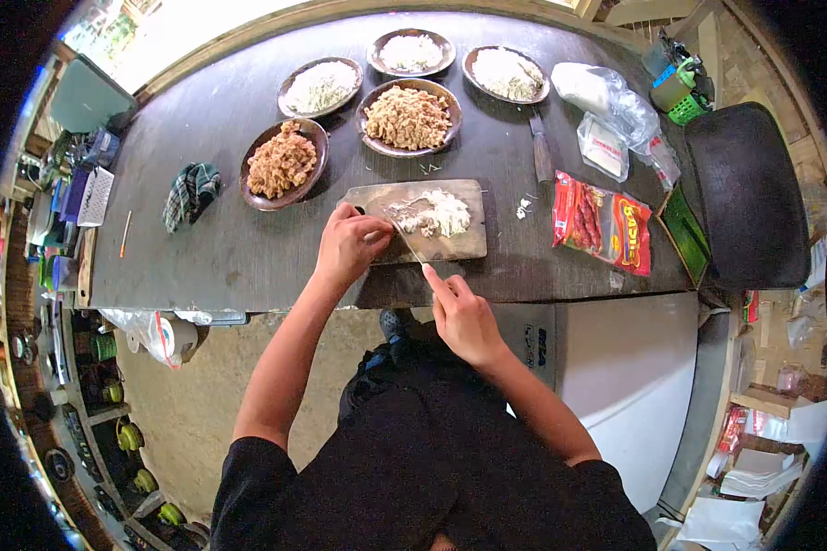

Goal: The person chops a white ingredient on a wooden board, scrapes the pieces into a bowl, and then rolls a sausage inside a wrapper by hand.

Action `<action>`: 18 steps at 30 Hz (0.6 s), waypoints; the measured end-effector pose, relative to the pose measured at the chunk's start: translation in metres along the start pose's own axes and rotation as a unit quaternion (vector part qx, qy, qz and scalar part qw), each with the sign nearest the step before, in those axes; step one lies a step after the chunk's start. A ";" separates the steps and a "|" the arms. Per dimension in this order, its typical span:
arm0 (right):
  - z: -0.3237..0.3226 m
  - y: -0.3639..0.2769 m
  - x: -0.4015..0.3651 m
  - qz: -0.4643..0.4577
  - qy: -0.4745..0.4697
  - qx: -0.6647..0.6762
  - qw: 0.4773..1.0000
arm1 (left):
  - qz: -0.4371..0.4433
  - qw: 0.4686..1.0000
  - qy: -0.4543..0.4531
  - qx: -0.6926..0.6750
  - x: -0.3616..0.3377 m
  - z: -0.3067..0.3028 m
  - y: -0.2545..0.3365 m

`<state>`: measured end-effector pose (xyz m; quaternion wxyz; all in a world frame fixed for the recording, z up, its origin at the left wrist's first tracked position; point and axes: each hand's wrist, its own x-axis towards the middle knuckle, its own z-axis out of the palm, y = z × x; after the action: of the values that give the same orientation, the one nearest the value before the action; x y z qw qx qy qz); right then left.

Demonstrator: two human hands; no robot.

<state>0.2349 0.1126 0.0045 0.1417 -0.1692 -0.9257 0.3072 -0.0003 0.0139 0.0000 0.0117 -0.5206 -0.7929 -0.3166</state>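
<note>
White shreds on a cutting board, with a knife at their left

We look down at a dark table. The white shreds lie in a loose heap on the cutting board, at the centre of the frame. The right hand, just below the board, is closed around the knife's handle; the blade slants toward the upper left. The left hand is at the board's left side, fingers bent and drawn narrow near the blade's tip; we cannot tell whether it holds anything.

Above the board we see two bowls of brown, crumbly food and, farther up, three bowls of pale shreds. A checked cloth lies in the left part of the frame. To the right are a second knife, a red packet and clear plastic bags.
</note>
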 end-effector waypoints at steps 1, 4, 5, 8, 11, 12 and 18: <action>0.001 -0.001 0.002 0.004 0.003 -0.004 1.000 | 0.001 1.000 0.000 0.000 0.000 0.000 0.001; -0.001 -0.002 0.006 0.006 0.005 -0.015 1.000 | -0.024 1.000 -0.003 0.004 0.000 -0.002 0.004; -0.001 -0.002 0.005 0.006 0.005 -0.015 1.000 | -0.034 0.999 -0.004 0.004 -0.001 -0.001 0.003; -0.003 0.001 0.002 0.002 0.003 0.010 1.000 | -0.032 0.999 -0.004 0.006 -0.001 -0.001 0.001; -0.006 -0.001 -0.005 -0.002 0.012 0.030 0.999 | -0.026 1.000 -0.003 0.006 -0.002 -0.002 0.004; -0.006 -0.001 -0.006 -0.001 0.005 0.021 1.000 | -0.031 0.999 -0.002 0.006 -0.001 -0.002 0.005; -0.001 -0.004 -0.001 0.005 0.003 0.006 1.000 | -0.017 1.000 0.006 -0.002 -0.001 -0.003 0.004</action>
<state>0.2349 0.1099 0.0077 0.1440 -0.1743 -0.9224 0.3132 0.0028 0.0133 0.0041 0.0102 -0.5051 -0.8007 -0.3220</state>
